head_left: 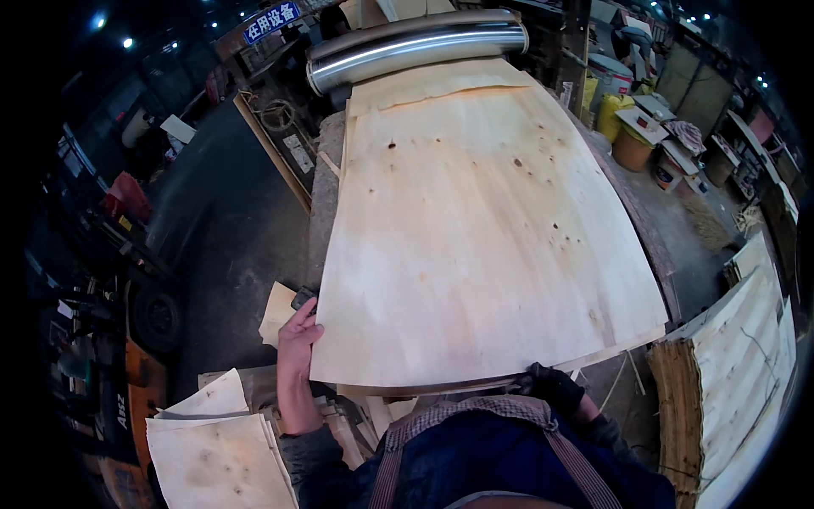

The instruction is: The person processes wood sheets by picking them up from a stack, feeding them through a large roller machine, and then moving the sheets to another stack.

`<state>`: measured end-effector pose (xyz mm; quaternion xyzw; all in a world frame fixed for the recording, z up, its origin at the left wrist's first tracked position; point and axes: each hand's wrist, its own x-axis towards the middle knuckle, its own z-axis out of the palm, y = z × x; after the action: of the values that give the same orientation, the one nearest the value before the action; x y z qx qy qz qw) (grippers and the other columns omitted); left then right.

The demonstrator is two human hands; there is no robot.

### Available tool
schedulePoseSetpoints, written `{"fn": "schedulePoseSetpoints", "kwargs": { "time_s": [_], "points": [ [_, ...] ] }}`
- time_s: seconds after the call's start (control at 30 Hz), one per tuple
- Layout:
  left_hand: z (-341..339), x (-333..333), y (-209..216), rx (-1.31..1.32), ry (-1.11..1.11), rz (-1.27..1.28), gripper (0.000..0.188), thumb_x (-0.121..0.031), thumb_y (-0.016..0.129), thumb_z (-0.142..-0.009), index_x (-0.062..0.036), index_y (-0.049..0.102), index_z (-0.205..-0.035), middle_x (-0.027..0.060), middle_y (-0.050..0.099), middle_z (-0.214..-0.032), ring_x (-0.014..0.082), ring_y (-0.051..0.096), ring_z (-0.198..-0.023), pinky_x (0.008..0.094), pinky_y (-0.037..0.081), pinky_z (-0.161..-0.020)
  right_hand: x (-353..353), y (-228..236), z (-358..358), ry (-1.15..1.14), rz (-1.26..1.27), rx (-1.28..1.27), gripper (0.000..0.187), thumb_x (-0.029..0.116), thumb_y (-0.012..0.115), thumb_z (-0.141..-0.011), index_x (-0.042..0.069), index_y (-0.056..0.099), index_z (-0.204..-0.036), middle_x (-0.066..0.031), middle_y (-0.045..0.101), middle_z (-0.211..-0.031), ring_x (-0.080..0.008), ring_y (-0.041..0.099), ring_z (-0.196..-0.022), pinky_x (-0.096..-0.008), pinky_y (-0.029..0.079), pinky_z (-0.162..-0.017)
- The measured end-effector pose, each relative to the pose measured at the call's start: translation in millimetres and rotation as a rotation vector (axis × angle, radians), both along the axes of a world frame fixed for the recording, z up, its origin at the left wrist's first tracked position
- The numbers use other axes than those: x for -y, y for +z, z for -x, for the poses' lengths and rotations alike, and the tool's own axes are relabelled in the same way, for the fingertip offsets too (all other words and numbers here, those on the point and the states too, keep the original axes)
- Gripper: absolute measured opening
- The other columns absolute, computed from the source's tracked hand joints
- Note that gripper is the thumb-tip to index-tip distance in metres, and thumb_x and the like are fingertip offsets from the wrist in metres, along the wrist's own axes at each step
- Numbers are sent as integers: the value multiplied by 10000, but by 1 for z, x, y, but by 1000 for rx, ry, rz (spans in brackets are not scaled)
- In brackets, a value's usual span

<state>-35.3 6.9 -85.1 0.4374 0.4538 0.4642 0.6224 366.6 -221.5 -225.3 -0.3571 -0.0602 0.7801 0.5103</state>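
Observation:
A large pale wood veneer sheet (475, 254), dotted with dark knots, lies over the bed in front of me. My left hand (297, 335) is bare and upright beside the sheet's near left corner, its fingers stretched out and the thumb apart, close to the edge. A small dark thing (303, 297) shows at its fingertips; I cannot make out what it is. In a black glove, my right hand (553, 388) is at the sheet's near edge, right of the middle, closed on that edge with its fingers partly hidden.
A shiny metal roller (420, 53) spans the far end. Veneer stacks stand at lower right (733, 373) and lower left (220, 462). An orange forklift (146, 382) is at the left. Buckets (634, 146) line the right, where another person (632, 38) bends over.

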Motion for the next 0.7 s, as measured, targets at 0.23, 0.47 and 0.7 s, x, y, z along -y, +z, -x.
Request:
{"fn": "schedulePoseSetpoints", "kwargs": {
  "time_s": [0.23,0.47,0.7],
  "points": [
    [8,6,-6,30,68,-23,569,113,474,-708,57,370,-1265,213,576,-1069,239,608,-912,316,489,-819,4,43,-22,-136,-43,323,266,235,504,-885,-25,557,-888,-156,618,-812,-284,606,-796,-394,481,-786],
    [1,-41,-100,-302,204,-34,399,0,498,-796,52,459,-1190,193,586,-1050,218,591,-934,300,462,-797,-107,40,-70,-180,-244,492,126,173,521,-857,50,539,-878,-121,611,-754,-274,620,-747,-418,525,-715],
    [-32,1,-137,-1360,159,-275,548,-159,620,-744,79,418,-1194,263,502,-1133,397,496,-1028,417,387,-912,-256,17,-115,-177,-424,20,95,159,527,-857,81,550,-809,-79,605,-799,-245,600,-854,-426,491,-808]
  ]
}}
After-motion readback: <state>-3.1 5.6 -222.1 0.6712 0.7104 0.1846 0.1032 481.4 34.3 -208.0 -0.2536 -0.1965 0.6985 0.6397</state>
